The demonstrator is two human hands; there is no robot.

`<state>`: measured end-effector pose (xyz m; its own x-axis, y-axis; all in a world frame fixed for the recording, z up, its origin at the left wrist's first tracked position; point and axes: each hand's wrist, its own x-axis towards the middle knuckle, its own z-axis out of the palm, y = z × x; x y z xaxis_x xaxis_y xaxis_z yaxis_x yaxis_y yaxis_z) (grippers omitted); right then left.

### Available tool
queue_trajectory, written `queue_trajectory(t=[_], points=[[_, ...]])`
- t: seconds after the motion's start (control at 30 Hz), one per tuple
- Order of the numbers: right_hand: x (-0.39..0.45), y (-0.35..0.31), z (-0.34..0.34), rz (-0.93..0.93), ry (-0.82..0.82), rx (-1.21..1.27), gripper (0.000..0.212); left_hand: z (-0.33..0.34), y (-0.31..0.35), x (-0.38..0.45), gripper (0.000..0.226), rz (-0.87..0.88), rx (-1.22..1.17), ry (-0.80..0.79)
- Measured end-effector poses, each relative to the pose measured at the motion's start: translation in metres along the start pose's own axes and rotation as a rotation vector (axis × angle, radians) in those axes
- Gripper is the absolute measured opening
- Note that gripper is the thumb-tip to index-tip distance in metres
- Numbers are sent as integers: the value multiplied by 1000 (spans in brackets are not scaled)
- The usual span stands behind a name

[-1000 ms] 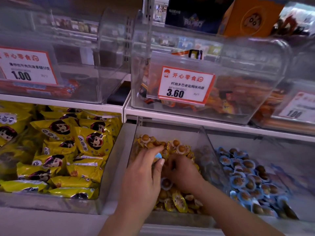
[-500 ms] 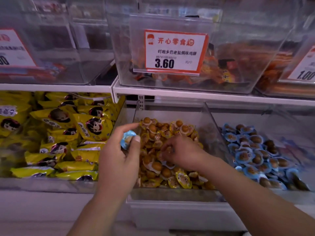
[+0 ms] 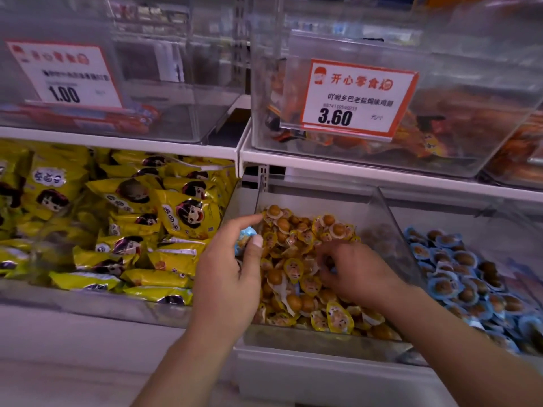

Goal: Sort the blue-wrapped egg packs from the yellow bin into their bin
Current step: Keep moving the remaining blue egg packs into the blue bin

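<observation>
A person's two bare hands work over a clear plastic bin [image 3: 379, 210] heaped with yellow-wrapped egg packs [image 3: 293, 268], too many to count, on a shop's lower shelf. The left hand [image 3: 226, 277] pinches one blue-wrapped egg pack [image 3: 245, 237] between thumb and fingers at the bin's left edge; the small rounded pack has glossy pale-blue film, and most of it is hidden by the hand. The right hand [image 3: 355, 274] reaches down into the yellow pile with fingers curled; whether it grips a pack cannot be told. To the right, behind a clear divider, a second bin [image 3: 499, 227] holds a dense pile of blue-wrapped egg packs [image 3: 458, 274], each showing a brown egg in a shiny blister. At left lie many yellow snack bags [image 3: 182, 212] printed with a cartoon face. Above, two price cards read 3.60 [image 3: 352, 98] and 1.00 [image 3: 64, 74] on clear bins.
</observation>
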<state>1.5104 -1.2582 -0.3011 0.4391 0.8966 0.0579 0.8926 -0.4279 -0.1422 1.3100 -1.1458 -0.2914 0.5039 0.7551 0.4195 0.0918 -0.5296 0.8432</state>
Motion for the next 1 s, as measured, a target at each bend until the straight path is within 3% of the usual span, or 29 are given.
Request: queue_trajectory(t=[0.07, 0.13, 0.27, 0.5, 0.57, 0.67, 0.77, 0.87, 1.0], points=[[1, -15, -2, -106, -39, 62, 11, 1, 1, 0, 24, 8, 14, 5], [6, -30, 2, -162, -181, 19, 21, 2, 2, 0, 23, 14, 25, 12], [21, -37, 9, -102, -337, -33, 37, 4, 4, -2, 23, 24, 46, 1], [13, -32, 16, -31, -157, 105, 29, 8, 4, -3, 24, 100, 78, 5], [4, -25, 12, 63, -50, 292, 29, 11, 9, -5, 25, 174, 137, -1], [-8, -17, 0, 231, 167, 794, 26, 21, 14, -8, 27, 236, 141, -49], [-20, -12, -16, 363, 262, 1202, 36, 33, 13, -8, 26, 100, 17, -74], [-37, -11, -27, 448, 228, 1568, 36, 50, 15, -8, 26, -13, -67, -34], [-57, -25, -32, 629, -40, 1952, 40, 86, 35, -16, 31, 42, -114, -16]])
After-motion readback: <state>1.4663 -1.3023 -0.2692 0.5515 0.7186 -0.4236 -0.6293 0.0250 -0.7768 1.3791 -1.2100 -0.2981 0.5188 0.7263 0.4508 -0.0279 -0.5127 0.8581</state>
